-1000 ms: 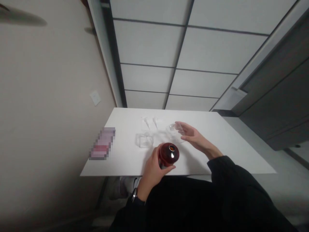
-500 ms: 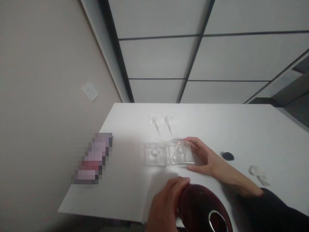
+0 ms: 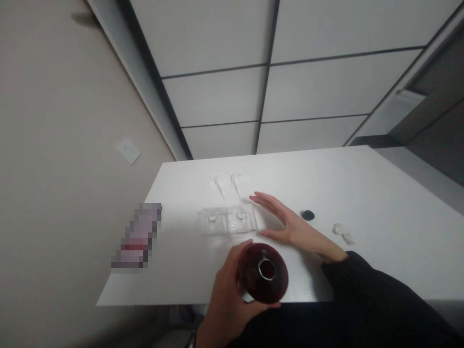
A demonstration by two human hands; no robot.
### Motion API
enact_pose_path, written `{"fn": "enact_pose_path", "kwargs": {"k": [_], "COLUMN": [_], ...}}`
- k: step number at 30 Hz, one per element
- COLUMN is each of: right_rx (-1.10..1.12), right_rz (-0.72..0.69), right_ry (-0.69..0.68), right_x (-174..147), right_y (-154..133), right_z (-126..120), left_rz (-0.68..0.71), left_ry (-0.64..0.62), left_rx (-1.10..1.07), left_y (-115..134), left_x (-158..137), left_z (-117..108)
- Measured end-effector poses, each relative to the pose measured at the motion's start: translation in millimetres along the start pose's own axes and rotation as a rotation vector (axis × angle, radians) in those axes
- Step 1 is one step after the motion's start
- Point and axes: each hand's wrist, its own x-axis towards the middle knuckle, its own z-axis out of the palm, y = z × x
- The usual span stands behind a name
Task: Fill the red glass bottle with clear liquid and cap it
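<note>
My left hand (image 3: 226, 295) wraps round a dark red, rounded glass bottle (image 3: 252, 278) at the table's front edge. The bottle's round mouth faces up toward me. Just beyond it, two clear square plastic trays (image 3: 237, 226) lie side by side, each with a small round raised part inside. My right hand (image 3: 284, 222) is open with fingers apart, beside the right-hand tray and holding nothing. Behind the trays are two white, tapered nozzle-like pieces (image 3: 236, 184), which look blurred.
A small black disc, perhaps a cap (image 3: 308, 215), and a small white piece (image 3: 340, 231) lie right of my right hand on the white table (image 3: 174, 270). A pixelated flat object (image 3: 137, 237) sits at the left edge. A wall with a socket (image 3: 128, 151) borders the left.
My right hand has come off the right-hand tray and opened. The bottle, in my left hand, now appears more upright and farther from me. The camera view has shifted.
</note>
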Motion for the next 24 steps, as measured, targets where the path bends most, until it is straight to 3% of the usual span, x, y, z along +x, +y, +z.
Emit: {"fn": "enact_pose_path", "kwargs": {"k": [4, 6, 7, 10, 13, 19, 22, 24], "right_rx": [0.034, -0.094, -0.207, -0.588, -0.724, -0.615, -0.512, -0.327], "right_rz": [-0.105, -0.126, -0.115, -0.068, 0.025, 0.024, -0.021, -0.134], "right_ry": [0.353, 0.560, 0.594, 0.524, 0.439, 0.547, 0.632, 0.719], "right_x": [-25, -38, -43, -56, -63, -65, -62, -59], "right_y": [-9, -4, 0, 17, 29, 25, 2, -20], "right_z": [-32, -46, -50, -51, -43, -45, -43, -36], "left_rz": [-0.106, -0.114, -0.110, -0.096, -0.082, -0.064, -0.037, -0.025], "left_ry": [0.066, 0.073, 0.078, 0.109, 0.113, 0.098, 0.099, 0.103], "left_rx": [0.074, 0.092, 0.094, 0.090, 0.067, 0.024, -0.007, -0.002], "left_y": [9, 12, 13, 16, 20, 30, 33, 33], "left_x": [-1, 0, 1, 5, 13, 34, 48, 57], "left_z": [6, 14, 19, 36, 55, 83, 93, 98]}}
